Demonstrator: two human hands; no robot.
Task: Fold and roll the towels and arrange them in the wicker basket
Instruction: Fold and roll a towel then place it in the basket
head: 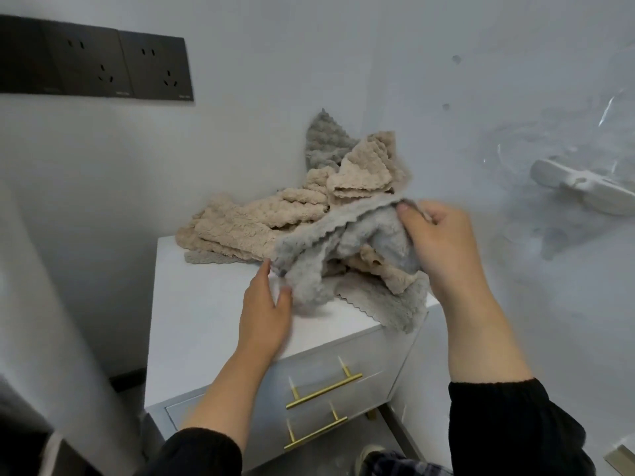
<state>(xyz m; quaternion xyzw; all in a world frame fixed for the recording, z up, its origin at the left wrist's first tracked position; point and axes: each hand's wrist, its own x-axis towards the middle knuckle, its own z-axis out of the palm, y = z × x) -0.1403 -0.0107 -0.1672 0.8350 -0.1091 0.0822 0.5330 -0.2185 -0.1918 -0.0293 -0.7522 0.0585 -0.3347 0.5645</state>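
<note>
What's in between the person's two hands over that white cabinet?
A grey towel stretches from the left hand to the right hand, which pinches it, seen in the head view.

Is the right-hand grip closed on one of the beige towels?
No, the right-hand grip pinches the upper edge of a grey towel, while the beige towels lie heaped on the white cabinet.

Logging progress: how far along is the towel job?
Nothing looks done: the towel pile lies crumpled on the white cabinet. In hand: the right hand pinches a grey towel, the left hand touches its lower end. Folding, rolling and arranging remain; no basket is in view.
</note>
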